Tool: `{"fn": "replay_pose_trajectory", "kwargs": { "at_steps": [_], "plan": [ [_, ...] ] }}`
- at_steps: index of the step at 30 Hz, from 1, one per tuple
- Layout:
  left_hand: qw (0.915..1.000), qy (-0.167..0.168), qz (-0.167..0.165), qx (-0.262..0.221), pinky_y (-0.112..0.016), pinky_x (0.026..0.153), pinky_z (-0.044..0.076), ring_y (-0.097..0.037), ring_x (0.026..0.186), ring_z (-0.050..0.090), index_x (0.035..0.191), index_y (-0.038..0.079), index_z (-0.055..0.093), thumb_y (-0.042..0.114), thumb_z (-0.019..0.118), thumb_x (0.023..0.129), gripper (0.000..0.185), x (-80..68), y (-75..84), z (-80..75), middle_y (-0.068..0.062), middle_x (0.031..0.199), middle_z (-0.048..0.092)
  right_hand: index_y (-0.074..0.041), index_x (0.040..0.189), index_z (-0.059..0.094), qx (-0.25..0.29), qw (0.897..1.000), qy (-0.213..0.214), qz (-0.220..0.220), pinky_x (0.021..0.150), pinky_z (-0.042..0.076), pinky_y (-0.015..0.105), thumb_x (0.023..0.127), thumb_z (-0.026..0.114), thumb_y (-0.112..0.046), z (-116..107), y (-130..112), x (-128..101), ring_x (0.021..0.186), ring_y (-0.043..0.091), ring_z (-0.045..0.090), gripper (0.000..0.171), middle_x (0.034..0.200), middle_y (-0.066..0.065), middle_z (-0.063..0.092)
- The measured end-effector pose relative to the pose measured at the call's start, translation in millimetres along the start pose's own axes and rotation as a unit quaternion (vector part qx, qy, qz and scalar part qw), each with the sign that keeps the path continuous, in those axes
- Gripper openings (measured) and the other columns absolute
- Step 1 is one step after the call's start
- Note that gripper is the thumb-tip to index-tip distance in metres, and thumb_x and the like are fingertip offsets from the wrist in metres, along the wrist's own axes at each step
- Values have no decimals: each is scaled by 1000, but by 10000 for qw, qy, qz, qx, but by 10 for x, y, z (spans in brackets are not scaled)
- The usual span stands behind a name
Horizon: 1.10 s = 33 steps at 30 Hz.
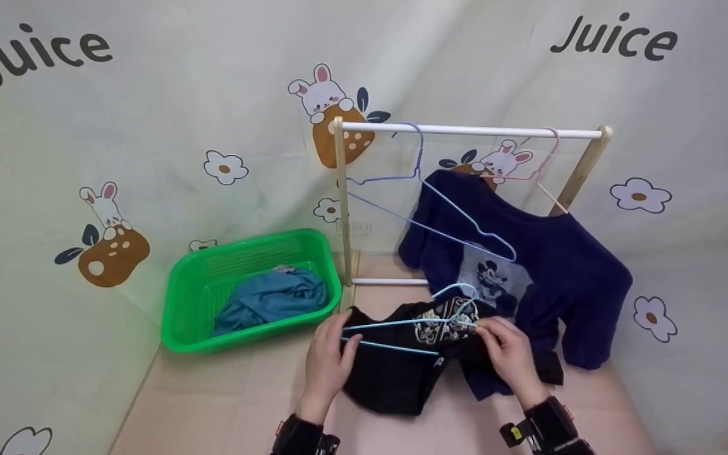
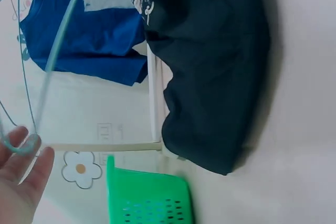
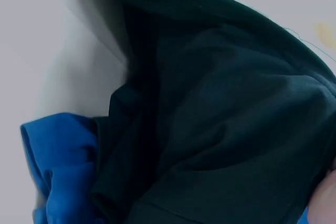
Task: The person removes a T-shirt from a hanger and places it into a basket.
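A light blue clothes hanger [image 1: 395, 347] is stretched between my two hands, its hook leaning up toward the rack. My left hand [image 1: 329, 361] holds the hanger's left end; in the left wrist view its fingers [image 2: 39, 174] curve about that end. A black shirt [image 1: 382, 382] with a pale printed pattern lies beneath and behind the hanger. My right hand [image 1: 509, 354] pinches the shirt's edge beside the hanger's right arm. In the right wrist view black cloth [image 3: 236, 103] fills most of the picture, hiding most of that hand and the hanger's right end.
Behind my hands stands a rack with a white rail [image 1: 465, 131]. On it hang a bare blue-violet hanger [image 1: 421, 174] and a navy sweatshirt [image 1: 566, 272] on a pink hanger [image 1: 547, 165]. To the left, a green basket [image 1: 177, 309] contains teal cloth [image 1: 275, 297].
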<state>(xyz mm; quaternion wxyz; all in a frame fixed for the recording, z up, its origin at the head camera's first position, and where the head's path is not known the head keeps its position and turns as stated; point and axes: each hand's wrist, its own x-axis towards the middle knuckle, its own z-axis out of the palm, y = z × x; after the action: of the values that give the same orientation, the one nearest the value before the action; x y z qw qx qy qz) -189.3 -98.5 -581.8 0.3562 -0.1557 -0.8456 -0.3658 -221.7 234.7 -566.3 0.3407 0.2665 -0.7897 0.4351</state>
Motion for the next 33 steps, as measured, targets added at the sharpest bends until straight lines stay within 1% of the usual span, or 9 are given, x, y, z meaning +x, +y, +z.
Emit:
{"fn": "replay_pose_trajectory", "kwargs": {
  "at_steps": [3,8,12,15,18,21,22,27,33],
  "plan": [
    [9980,53,561,278,-43,88,50,-30,105,62,120,3,66,9,74,87,34,38,-7,8,-10,111,67,-6,91,74,30,9999,-122,-53,80,45,13,78,74,12,26,-2,15,80,18,65,22,87,6,70],
    [9959,161,794,405,-35,73,49,-22,83,59,96,7,68,4,75,83,15,74,-15,39,-3,86,64,-4,94,75,138,9996,-242,-59,81,44,12,73,75,17,22,-20,53,81,19,66,29,89,6,71],
    [9955,265,802,422,-32,66,46,-21,73,55,86,8,64,9,69,89,7,88,-45,14,-1,75,59,0,93,76,175,9996,-203,-68,79,45,11,68,76,21,-2,-78,89,78,21,66,33,87,7,71],
    [9955,404,783,361,-31,65,45,-22,72,54,87,7,65,18,60,98,17,90,-97,-56,-2,74,59,2,93,76,227,9996,-152,-15,77,45,11,67,75,23,-39,-179,131,77,21,67,33,85,10,71],
    [9962,501,640,319,-31,65,45,-21,72,54,87,5,66,13,61,97,14,83,-175,-160,-2,74,59,3,94,76,294,9994,-84,157,78,45,11,70,73,24,-64,-157,126,80,18,67,32,86,13,72],
    [9966,596,476,311,-32,67,44,-21,73,53,88,4,66,3,67,90,3,83,-262,-281,0,72,57,0,97,78,152,9988,104,457,80,45,10,75,73,19,-70,25,75,85,9,67,30,90,11,73],
    [9966,628,430,331,-33,68,44,-20,73,53,88,4,66,-1,70,86,7,87,-287,-323,0,72,56,-1,97,78,18,9980,204,604,80,45,9,76,73,17,-69,90,58,86,5,66,28,91,9,74],
    [9954,794,362,387,-34,68,42,-22,72,52,88,3,66,-8,69,83,12,93,-393,-520,-2,72,56,-5,96,79,-440,9896,578,1238,79,43,7,81,74,9,-80,246,53,88,-11,60,21,92,6,75],
    [9929,1173,84,183,-32,72,39,-25,74,52,89,3,65,-12,67,83,16,87,-455,-695,-5,74,58,-7,96,79,-788,9811,551,1677,79,40,7,85,75,2,-77,302,65,87,-12,58,15,91,4,75]
  ]
}}
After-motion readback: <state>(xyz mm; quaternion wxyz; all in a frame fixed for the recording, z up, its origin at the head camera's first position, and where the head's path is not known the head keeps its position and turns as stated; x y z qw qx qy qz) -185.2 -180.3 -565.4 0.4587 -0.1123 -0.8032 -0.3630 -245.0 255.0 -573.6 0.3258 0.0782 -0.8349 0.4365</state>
